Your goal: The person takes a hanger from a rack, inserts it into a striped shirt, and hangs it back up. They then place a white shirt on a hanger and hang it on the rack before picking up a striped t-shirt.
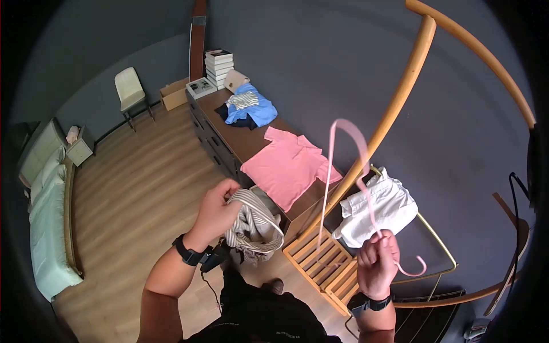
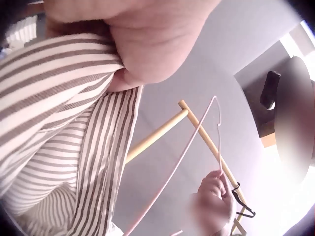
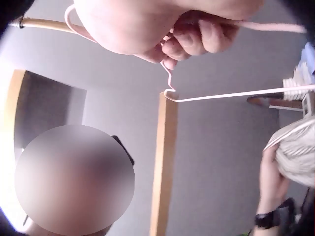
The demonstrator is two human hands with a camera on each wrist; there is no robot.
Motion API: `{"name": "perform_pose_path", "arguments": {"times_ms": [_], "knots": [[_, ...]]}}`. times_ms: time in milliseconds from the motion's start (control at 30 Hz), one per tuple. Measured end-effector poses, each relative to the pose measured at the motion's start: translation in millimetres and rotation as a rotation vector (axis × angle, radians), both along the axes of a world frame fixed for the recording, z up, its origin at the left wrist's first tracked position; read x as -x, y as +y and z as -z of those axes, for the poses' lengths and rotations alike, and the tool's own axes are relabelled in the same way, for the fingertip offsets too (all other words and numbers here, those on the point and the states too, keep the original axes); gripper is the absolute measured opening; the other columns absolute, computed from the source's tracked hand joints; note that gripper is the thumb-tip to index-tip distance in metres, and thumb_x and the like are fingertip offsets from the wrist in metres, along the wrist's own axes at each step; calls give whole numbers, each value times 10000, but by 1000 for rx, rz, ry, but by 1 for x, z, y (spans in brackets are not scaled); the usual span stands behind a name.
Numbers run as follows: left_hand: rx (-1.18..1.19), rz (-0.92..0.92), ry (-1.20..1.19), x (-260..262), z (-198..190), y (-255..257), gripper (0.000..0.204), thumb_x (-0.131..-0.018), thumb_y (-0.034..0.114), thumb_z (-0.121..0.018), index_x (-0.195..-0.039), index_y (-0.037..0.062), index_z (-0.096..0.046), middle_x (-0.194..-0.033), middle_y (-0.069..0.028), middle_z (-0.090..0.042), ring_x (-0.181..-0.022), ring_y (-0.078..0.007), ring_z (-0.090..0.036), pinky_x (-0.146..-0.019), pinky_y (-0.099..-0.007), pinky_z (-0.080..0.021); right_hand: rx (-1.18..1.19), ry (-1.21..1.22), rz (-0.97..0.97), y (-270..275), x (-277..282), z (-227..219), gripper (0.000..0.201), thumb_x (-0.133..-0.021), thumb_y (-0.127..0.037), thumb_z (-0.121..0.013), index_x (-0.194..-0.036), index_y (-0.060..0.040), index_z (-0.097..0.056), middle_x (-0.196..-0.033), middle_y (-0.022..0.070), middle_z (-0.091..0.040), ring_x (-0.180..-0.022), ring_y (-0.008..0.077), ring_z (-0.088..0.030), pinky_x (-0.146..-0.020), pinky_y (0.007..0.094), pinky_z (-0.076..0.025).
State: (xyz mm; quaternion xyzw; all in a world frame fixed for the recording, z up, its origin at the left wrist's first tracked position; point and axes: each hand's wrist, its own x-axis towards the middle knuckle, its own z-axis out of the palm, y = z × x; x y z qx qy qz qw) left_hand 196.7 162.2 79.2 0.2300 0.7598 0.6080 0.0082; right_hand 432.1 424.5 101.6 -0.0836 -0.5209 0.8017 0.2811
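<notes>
My left hand [image 1: 219, 207] grips a brown-and-white striped garment [image 1: 254, 226], which hangs bunched in loose folds below the fingers. In the left wrist view the striped cloth [image 2: 54, 98] fills the left side, with the thumb pressed on its edge. A thin pink clothes hanger [image 1: 330, 171] is held in my right hand [image 1: 377, 263], fingers curled around it near the hook. Its hook sticks out to the right of that hand, and its body points up and away. The hanger [image 3: 221, 95] stands apart from the striped garment.
A pink T-shirt [image 1: 289, 166] lies spread on a brown dresser [image 1: 251, 137], with folded blue clothes [image 1: 260, 108] behind. A wooden rack frame [image 1: 400, 91] rises at right, above a slatted wooden seat [image 1: 317, 263]. A white garment [image 1: 380, 206] hangs beside it. A bed [image 1: 54, 211] stands far left.
</notes>
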Motion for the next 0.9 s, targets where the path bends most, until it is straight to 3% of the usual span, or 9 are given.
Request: {"name": "perform_pose_path", "arguments": {"times_ms": [200,267,333,400,433,600,700,800,900], "knots": [[130,55,66,-6,-14,25,134,-792,57,-626,-918,10,-624,-753,-70,-645,-672,-121,-592,-619,-295,-479,17,563,-241,-49,44,-44,224,-1083,-295,-439,-1011,-87,-480,-697,-10,-412,-535,83,-328,-476,241,-288],[98,66,64,-4,-15,25,124,-789,58,-634,-903,11,-623,-773,-92,-666,-672,-127,-606,-620,-299,-488,-28,542,-236,-61,61,-36,239,-1050,-288,-519,-1010,-53,-501,-675,15,-451,-541,105,-361,-525,272,-297],[-5,127,33,-2,-16,21,119,-787,71,-649,-890,17,-622,-751,-96,-655,-673,-128,-607,-628,-308,-497,-64,368,-286,-55,67,-9,197,-1013,-196,-597,-1046,-1,-608,-800,60,-604,-682,108,-490,-625,280,-409],[106,125,162,0,-33,8,114,-818,76,-649,-911,17,-621,-817,-85,-669,-733,-122,-615,-655,-309,-501,-322,222,-353,-47,73,0,213,-1001,-200,-628,-1050,7,-640,-871,65,-642,-777,120,-554,-688,277,-452],[44,181,6,3,-38,4,102,-845,60,-634,-930,10,-609,-840,-27,-624,-769,-92,-574,-680,-274,-478,-346,195,-373,-46,75,1,222,-1001,-208,-631,-1014,11,-665,-949,75,-651,-798,133,-579,-729,276,-466],[-150,311,-350,-3,-66,-6,133,-923,117,-650,-1003,13,-626,-898,27,-597,-826,-57,-538,-727,-226,-461,-521,191,-458,-30,94,14,318,-1014,-298,-586,-975,3,-682,-1171,174,-593,-975,209,-596,-835,318,-466],[-156,415,-402,7,-58,-9,185,-958,182,-657,-1046,20,-641,-941,20,-618,-838,-57,-560,-732,-218,-468,-442,20,-623,-30,97,15,543,-1054,-464,-436,-1212,-8,-686,-1406,174,-538,-1351,265,-455,-1111,408,-342],[-111,447,-398,7,-65,-12,185,-953,173,-659,-1053,18,-641,-948,18,-624,-835,-58,-573,-730,-225,-478,-156,-86,-923,-20,98,27,578,-1064,-475,-406,-1232,15,-663,-1402,150,-543,-1310,225,-482,-1112,380,-337],[4,469,-327,7,-71,-14,178,-898,76,-672,-1061,10,-644,-945,18,-637,-856,-58,-595,-757,-238,-503,-244,-189,-954,-6,95,23,595,-1070,-478,-390,-1263,29,-636,-1316,128,-609,-1241,194,-519,-1073,346,-360]]}}
